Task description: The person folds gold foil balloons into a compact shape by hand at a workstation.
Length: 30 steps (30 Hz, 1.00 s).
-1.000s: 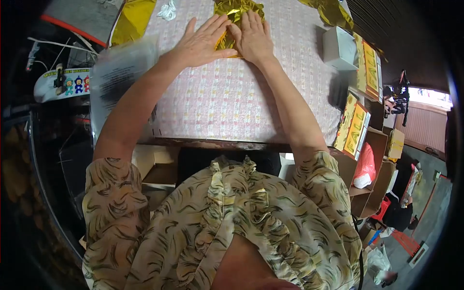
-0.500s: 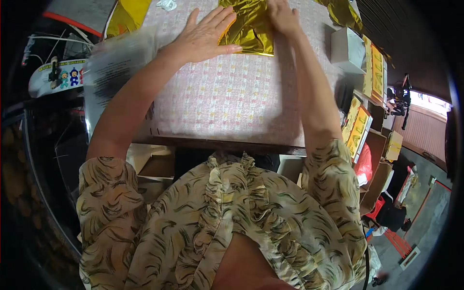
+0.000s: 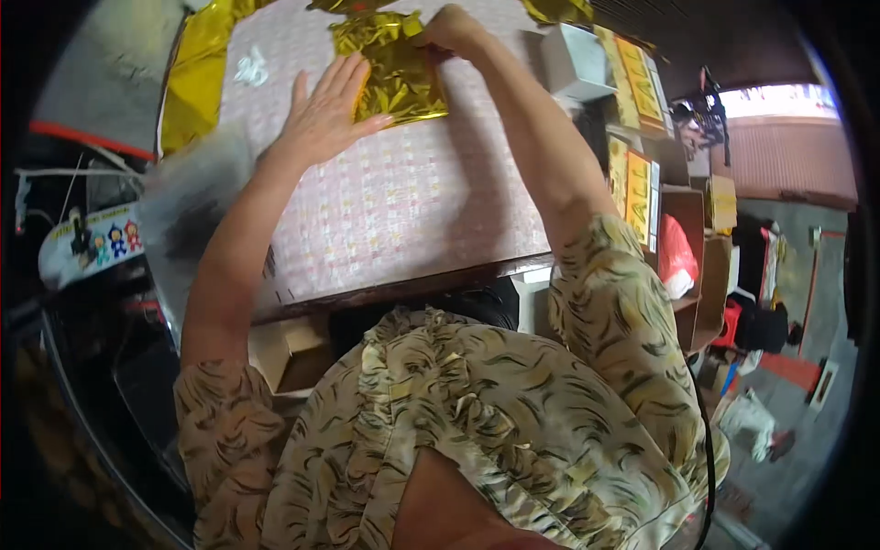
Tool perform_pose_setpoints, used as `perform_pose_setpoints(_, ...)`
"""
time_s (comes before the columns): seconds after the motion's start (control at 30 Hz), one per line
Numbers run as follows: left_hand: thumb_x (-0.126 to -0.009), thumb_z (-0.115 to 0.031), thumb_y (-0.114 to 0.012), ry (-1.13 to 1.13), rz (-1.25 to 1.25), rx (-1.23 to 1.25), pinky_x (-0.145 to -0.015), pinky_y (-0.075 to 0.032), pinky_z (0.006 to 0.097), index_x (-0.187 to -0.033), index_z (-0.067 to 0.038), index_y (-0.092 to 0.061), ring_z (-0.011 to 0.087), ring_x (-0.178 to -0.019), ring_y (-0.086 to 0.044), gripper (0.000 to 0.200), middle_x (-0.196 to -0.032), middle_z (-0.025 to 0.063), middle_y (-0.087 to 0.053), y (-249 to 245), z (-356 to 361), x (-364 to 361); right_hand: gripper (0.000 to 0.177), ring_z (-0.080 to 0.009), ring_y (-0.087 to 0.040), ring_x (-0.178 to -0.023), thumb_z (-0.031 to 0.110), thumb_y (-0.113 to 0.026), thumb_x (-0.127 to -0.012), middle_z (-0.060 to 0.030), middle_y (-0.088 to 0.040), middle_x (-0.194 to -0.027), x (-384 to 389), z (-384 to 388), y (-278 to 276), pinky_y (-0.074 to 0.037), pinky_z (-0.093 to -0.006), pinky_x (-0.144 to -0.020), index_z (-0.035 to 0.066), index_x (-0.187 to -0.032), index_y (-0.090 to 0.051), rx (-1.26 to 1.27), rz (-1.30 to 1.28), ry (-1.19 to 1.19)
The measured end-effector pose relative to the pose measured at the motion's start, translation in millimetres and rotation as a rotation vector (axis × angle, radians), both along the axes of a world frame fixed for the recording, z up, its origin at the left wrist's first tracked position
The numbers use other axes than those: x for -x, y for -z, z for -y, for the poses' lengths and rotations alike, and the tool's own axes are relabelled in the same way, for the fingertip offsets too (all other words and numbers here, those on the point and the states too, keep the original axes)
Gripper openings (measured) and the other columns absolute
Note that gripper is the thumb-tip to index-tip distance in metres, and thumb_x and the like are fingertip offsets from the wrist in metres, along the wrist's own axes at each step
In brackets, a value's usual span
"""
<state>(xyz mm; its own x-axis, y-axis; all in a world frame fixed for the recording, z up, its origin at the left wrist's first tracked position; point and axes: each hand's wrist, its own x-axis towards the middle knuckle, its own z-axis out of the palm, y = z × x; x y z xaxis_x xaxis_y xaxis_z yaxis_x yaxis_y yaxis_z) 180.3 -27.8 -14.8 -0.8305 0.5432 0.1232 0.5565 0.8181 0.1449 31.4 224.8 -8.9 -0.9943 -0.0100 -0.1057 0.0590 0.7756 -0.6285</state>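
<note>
A crinkled gold foil sheet point(image 3: 403, 73) lies on the patterned tabletop, with a straight lower edge facing me. My left hand point(image 3: 321, 115) rests flat beside its left edge, fingers apart and thumb pointing along the lower edge. At the upper right edge of the foil, my right hand point(image 3: 451, 35) has its fingers curled and closed on the foil's border; the fingertips are partly hidden.
More gold foil point(image 3: 197, 82) hangs over the table's left edge. A crumpled white scrap point(image 3: 250, 67) lies near it. A white box point(image 3: 576, 62) and yellow printed boxes point(image 3: 632, 188) line the right side. Clear plastic point(image 3: 197, 211) sits at the left edge.
My right hand has gone from lying stretched along the foil's right edge to curled fingers there. My left hand stays flat beside the foil. The whole view has shifted and tilted.
</note>
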Motion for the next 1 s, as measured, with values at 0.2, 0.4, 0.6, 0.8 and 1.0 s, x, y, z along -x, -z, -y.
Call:
perform_pose_setpoints(0.2,-0.094,-0.074,-0.049,-0.045,0.041,0.046,-0.125,-0.005,0.0615,-0.164,-0.009,-0.021,0.0212,-0.159,-0.012,0.099,-0.173,0.0079,-0.016,-6,-3,-2,0.026,-0.0211,-0.068,-0.058,0.013,-0.092,-0.069,-0.0124,-0.072,-0.072,-27,7,-33,-0.057,-0.0364,-0.054,-0.005,-0.079,-0.076,0.223,0.141,0.099)
perform_pose_setpoints(0.4,-0.093,-0.076,-0.049,-0.072,0.074,0.048,-0.125,-0.003,0.0619,-0.165,-0.008,-0.019,0.0227,-0.16,-0.009,0.103,-0.173,0.0095,-0.014,-9,1,-3,0.019,-0.0143,-0.052,-0.046,0.011,-0.086,-0.081,-0.0059,-0.062,-0.062,2,-9,-33,-0.039,-0.0309,-0.041,0.001,-0.077,-0.071,0.519,0.492,-0.037)
perform_pose_setpoints(0.6,-0.09,-0.072,-0.06,-0.011,-0.007,-0.263,-0.127,-0.013,0.0561,-0.164,-0.007,-0.021,0.0271,-0.159,-0.014,0.106,-0.171,0.0118,-0.018,-14,7,-6,0.024,-0.0102,-0.048,-0.051,0.019,-0.085,-0.086,0.0003,-0.058,-0.063,-37,-1,-88,-0.04,-0.0268,-0.05,0.007,-0.074,-0.068,0.606,0.211,-0.169)
perform_pose_setpoints(0.8,-0.08,-0.018,-0.087,0.011,-0.498,-0.77,-0.116,-0.039,0.0457,-0.144,-0.005,-0.046,0.0369,-0.145,-0.042,0.077,-0.153,0.0163,-0.045,-75,15,-46,0.02,-0.0084,-0.057,-0.068,0.021,-0.077,-0.094,-0.0012,-0.067,-0.072,-138,2,-183,-0.043,-0.0237,-0.063,0.002,-0.088,-0.075,0.246,-0.446,-0.311)
perform_pose_setpoints(1.0,-0.082,-0.003,-0.076,-0.224,-0.288,-0.847,-0.107,-0.046,0.0422,-0.123,-0.001,-0.059,0.037,-0.125,-0.057,0.044,-0.133,0.0188,-0.059,-57,42,-88,0.026,-0.0286,-0.069,-0.088,-0.002,-0.077,-0.074,-0.0102,-0.074,-0.097,-212,-25,-105,-0.055,-0.0366,-0.077,0.004,-0.099,-0.074,0.007,-0.992,-0.698)
